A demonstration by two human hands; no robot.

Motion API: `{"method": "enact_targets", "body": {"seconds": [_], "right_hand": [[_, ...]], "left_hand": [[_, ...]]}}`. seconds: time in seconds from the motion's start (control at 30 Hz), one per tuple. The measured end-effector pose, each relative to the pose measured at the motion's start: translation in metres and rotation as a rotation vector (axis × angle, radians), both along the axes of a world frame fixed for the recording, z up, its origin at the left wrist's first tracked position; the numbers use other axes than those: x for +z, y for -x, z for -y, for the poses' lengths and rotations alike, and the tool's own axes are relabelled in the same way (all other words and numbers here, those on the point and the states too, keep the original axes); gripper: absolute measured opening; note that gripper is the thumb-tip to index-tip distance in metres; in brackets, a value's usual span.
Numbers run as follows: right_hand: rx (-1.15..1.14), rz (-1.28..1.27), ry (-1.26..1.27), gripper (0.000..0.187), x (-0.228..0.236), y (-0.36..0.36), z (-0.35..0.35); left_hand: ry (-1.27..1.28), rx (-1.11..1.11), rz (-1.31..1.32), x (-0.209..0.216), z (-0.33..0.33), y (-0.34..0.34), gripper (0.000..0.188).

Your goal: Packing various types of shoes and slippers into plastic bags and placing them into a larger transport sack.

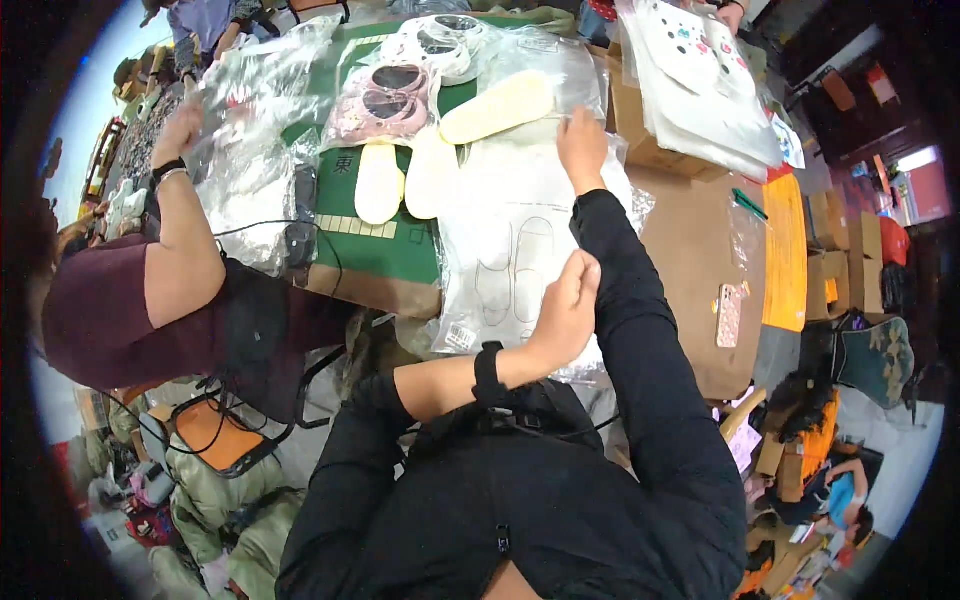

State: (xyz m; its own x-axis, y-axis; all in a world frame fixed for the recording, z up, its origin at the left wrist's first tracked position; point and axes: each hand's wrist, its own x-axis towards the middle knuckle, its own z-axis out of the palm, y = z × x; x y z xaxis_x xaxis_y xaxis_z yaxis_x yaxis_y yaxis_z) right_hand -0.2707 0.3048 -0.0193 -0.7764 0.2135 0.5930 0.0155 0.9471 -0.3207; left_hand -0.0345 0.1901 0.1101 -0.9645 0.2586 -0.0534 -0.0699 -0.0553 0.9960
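Counts for you: three cream insoles upper centre, two pink slippers beside them, one pink phone right of centre, one orange sheet at the bench edge.

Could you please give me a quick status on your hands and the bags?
Left hand fisted on clear bag stack. Right hand flat on it. Cream insoles lie beside.

Even, bright indoor lighting; glare on the clear crinkled plastic bags. Fisheye bending and a black vignette at the rim; soft focus and slight blur throughout.
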Motion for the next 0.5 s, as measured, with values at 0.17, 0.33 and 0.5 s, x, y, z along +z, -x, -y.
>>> {"method": "enact_targets", "body": {"seconds": [0.17,0.33,0.5], "right_hand": [[0.046,0.134,0.564,0.042,-0.027,0.018,-0.022],[0.47,0.83,0.469,0.045,-0.032,0.009,-0.004],[0.863,0.866,0.236,0.036,-0.026,-0.014,0.009]], "left_hand": [[-0.073,-0.171,0.092,0.019,0.001,-0.012,0.014],[-0.084,-0.264,0.148,0.012,0.0,-0.021,0.012],[0.109,-0.584,0.021,-0.011,0.007,-0.009,0.011]]}}
